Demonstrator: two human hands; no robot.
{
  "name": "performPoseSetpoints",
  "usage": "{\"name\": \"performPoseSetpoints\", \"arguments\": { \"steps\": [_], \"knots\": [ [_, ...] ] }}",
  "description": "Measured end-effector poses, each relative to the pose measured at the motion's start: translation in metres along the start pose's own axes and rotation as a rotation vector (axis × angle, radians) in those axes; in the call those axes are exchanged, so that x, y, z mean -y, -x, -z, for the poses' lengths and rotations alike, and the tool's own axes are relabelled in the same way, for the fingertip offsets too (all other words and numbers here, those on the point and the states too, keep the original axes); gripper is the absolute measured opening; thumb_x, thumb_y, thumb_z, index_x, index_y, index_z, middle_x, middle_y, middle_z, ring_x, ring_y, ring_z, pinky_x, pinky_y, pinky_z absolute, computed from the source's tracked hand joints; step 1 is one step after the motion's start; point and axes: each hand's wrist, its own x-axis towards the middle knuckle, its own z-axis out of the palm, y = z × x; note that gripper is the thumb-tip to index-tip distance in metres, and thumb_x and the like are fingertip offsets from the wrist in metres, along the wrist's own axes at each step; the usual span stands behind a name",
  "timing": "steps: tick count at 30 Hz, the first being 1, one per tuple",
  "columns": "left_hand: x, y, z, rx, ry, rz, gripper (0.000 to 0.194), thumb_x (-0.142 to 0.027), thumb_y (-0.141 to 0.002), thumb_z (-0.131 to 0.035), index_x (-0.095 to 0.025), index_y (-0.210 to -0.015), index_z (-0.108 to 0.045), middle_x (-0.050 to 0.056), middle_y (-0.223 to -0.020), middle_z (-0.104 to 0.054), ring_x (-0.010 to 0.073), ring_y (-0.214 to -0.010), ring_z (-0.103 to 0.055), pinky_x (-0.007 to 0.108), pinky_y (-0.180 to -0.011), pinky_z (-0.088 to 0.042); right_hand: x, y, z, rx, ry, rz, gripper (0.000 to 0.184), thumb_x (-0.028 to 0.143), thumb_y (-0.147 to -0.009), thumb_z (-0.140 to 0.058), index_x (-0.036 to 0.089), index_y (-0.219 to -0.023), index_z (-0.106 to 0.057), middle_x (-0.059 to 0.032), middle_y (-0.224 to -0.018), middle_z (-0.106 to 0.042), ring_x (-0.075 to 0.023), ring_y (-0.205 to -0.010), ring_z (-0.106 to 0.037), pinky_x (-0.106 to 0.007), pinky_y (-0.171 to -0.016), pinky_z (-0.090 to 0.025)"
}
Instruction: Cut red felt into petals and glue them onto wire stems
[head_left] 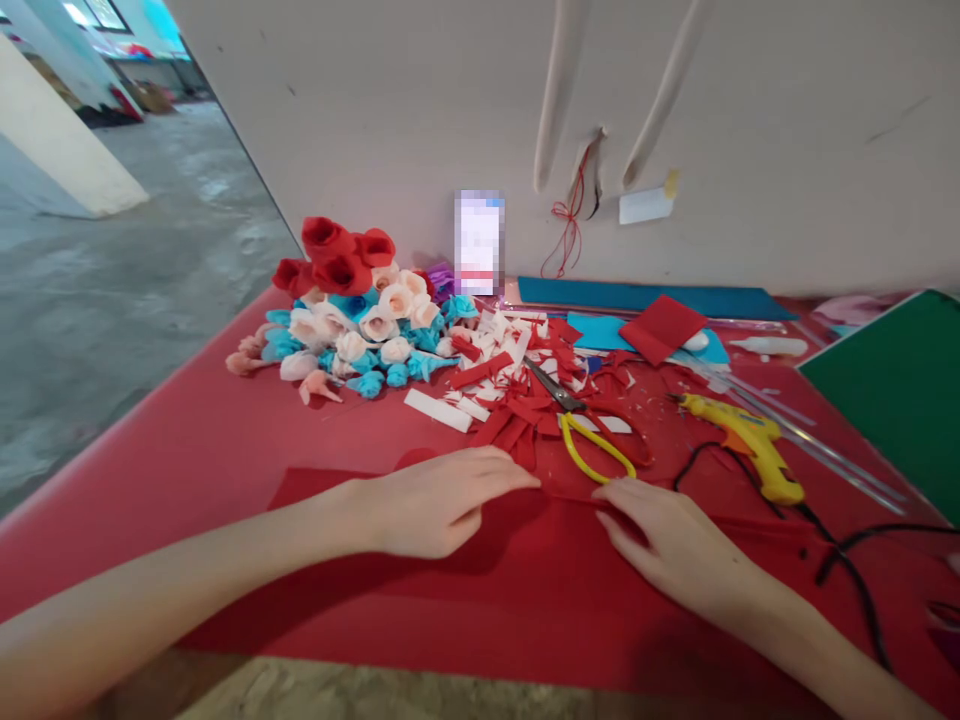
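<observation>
A wide sheet of red paper (525, 575) lies along the near part of the table, with a raised or folded edge running across it. My left hand (431, 500) lies over this edge, fingers stretched to the right and thumb on the near side. From the other side my right hand (667, 530) takes the same edge between its fingertips and thumb. A short stretch of the edge shows between the two hands. Just beyond my right fingertips are scissors (592, 445) with yellow and red handles, on paper scraps.
Paper flowers (360, 320) are heaped at the back left, beside red and white scraps (495, 360). A phone (478, 245) leans on the wall. To the right lie a yellow glue gun (750, 440) with its black cord, clear sticks (817, 440) and a green board (900, 390).
</observation>
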Motion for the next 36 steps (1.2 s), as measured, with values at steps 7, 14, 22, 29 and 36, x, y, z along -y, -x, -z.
{"name": "performPoseSetpoints", "arguments": {
  "steps": [7,14,22,29,36],
  "knots": [
    [0.007,-0.026,0.004,-0.054,0.061,-0.066,0.053,0.005,-0.070,-0.037,-0.013,-0.119,-0.047,0.005,-0.113,-0.057,0.0150,-0.096,-0.045,0.027,-0.090,-0.040,0.004,-0.002,-0.009,-0.056,-0.089,0.025,0.020,0.017,-0.084,-0.039,0.019,-0.094,-0.056,-0.0052,-0.090,-0.063,-0.0168,-0.080,-0.060,-0.032,-0.074,-0.049],
    [-0.011,-0.006,-0.032,-0.002,-0.197,-0.190,0.043,-0.012,-0.081,-0.039,-0.012,-0.123,-0.043,0.008,-0.126,-0.051,0.0226,-0.108,-0.043,0.038,-0.098,-0.031,0.007,-0.008,-0.012,-0.225,-0.123,0.058,0.015,0.015,-0.084,-0.040,0.017,-0.090,-0.052,-0.0074,-0.092,-0.058,-0.0161,-0.087,-0.056,-0.030,-0.080,-0.047],
    [-0.001,-0.009,-0.041,0.092,-0.204,-0.233,0.050,-0.031,-0.092,-0.027,-0.014,-0.138,-0.017,0.004,-0.145,-0.022,0.0164,-0.132,-0.022,0.034,-0.110,-0.012,-0.014,-0.039,0.002,-0.374,-0.010,-0.026,0.032,0.008,-0.076,-0.039,0.013,-0.107,-0.047,-0.0146,-0.107,-0.050,-0.0263,-0.107,-0.045,-0.044,-0.091,-0.038],
    [0.008,-0.012,-0.043,0.187,-0.184,-0.223,0.051,-0.033,-0.092,-0.025,-0.013,-0.139,-0.017,0.005,-0.145,-0.021,0.0145,-0.134,-0.017,0.032,-0.111,-0.010,-0.025,-0.064,-0.010,-0.308,0.053,-0.098,0.048,-0.001,-0.065,-0.043,0.011,-0.111,-0.047,-0.0126,-0.104,-0.052,-0.0245,-0.102,-0.048,-0.037,-0.084,-0.043],
    [0.015,-0.001,-0.035,0.167,-0.194,-0.191,0.051,-0.033,-0.092,-0.027,-0.014,-0.138,-0.019,0.006,-0.144,-0.023,0.0166,-0.133,-0.020,0.034,-0.110,-0.013,-0.028,-0.077,-0.010,-0.356,0.062,-0.177,0.038,0.022,-0.081,-0.052,0.015,-0.117,-0.043,-0.0080,-0.106,-0.050,-0.0211,-0.096,-0.051,-0.038,-0.077,-0.045]
  ]
}}
